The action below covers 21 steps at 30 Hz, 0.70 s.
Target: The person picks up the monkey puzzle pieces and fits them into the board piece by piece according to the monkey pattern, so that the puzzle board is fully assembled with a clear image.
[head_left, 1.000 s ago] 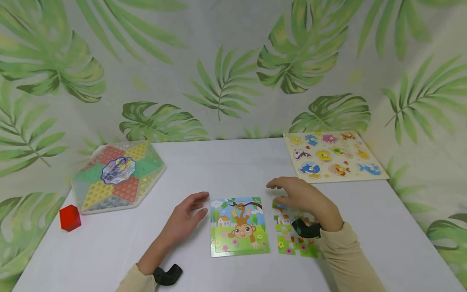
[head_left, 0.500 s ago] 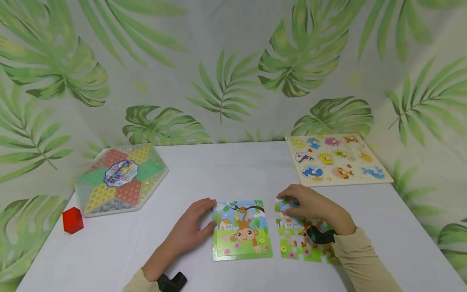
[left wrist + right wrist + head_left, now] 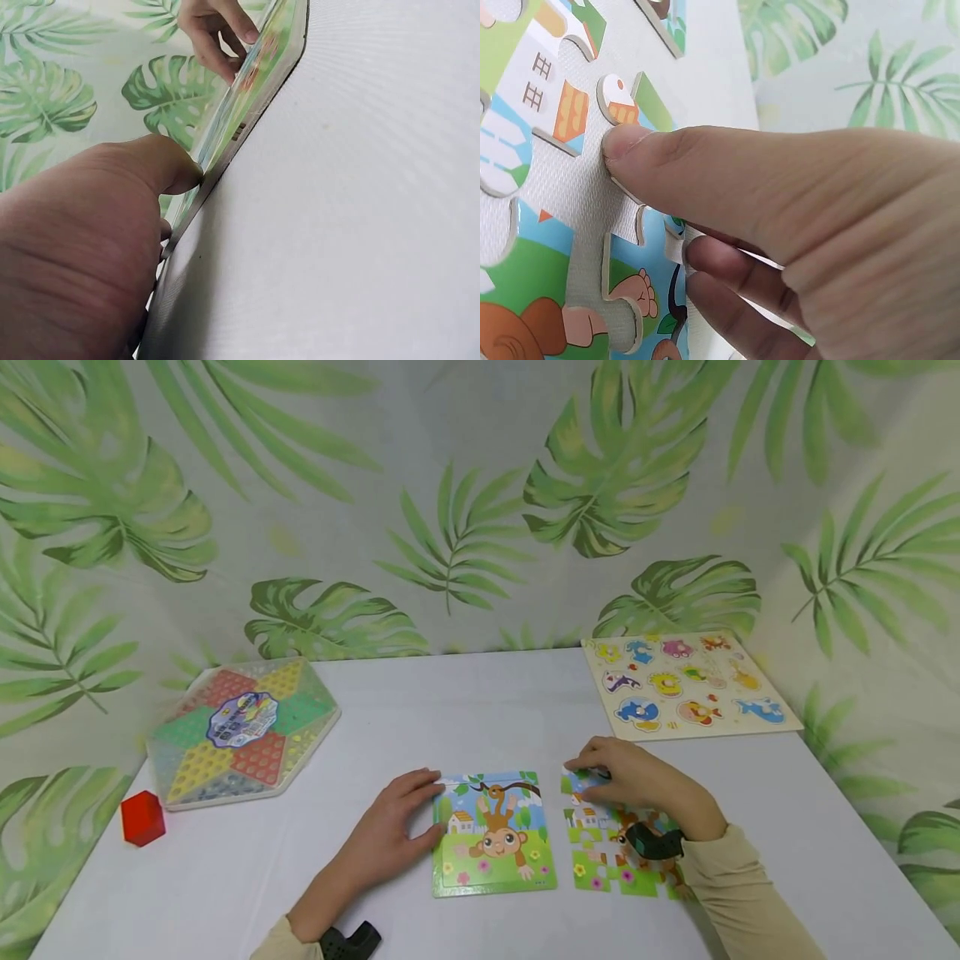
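Note:
A square puzzle board point(image 3: 495, 835) with a hanging monkey lies mid-table. My left hand point(image 3: 393, 831) touches its left edge with thumb and fingers, the fingertips at its upper left corner; in the left wrist view, the thumb point(image 3: 180, 172) lies against that edge. To the right, loose jigsaw pieces point(image 3: 637, 882) are spread in a rough square, spaces showing between them. Over their upper part, my right hand point(image 3: 637, 777) pinches a jigsaw piece, mostly hidden beneath the thumb point(image 3: 652, 154) in the right wrist view. Its other fingers curl at the pieces' far edge.
A peg puzzle board point(image 3: 686, 685) with sea animals lies at the back right. On the left are a hexagonal Chinese checkers box point(image 3: 243, 731) and a red block point(image 3: 142, 818). A leaf-print cloth point(image 3: 465, 510) hangs behind the white table point(image 3: 450, 702).
My left hand has moved right, onto the monkey board's edge. My right hand has come down onto the upper pieces, its thumb and fingers closing in on one. The boards stay put.

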Each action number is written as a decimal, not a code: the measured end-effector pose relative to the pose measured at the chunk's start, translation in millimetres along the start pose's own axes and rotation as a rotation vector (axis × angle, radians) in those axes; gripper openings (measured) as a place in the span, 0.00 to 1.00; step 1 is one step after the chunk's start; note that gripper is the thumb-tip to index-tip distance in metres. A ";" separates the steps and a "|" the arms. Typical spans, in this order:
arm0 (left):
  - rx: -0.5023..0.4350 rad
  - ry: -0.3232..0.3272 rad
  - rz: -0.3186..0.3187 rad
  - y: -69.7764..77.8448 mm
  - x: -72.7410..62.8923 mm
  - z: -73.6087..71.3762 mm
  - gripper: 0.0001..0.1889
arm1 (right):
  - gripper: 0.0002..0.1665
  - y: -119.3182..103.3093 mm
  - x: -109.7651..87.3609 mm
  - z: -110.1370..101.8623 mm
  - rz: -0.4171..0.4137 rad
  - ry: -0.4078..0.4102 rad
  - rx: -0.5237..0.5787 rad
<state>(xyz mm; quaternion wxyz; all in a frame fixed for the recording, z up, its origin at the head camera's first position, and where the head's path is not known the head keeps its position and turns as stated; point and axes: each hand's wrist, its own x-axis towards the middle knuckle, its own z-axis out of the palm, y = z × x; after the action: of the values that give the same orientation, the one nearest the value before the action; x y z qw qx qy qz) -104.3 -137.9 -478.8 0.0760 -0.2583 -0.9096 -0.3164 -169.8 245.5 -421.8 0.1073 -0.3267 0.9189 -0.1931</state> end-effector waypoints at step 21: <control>0.026 0.011 -0.042 2.1 6.9 8.9 0.33 | 0.24 -19.6 -0.8 1.7 0.052 0.036 -0.124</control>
<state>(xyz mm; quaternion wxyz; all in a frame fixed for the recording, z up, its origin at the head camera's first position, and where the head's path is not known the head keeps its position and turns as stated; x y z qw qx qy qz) -108.8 -128.1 -482.7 0.0775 -0.2366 -0.9184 -0.3076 -157.7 231.7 -414.9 0.0753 -0.3052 0.9391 -0.1386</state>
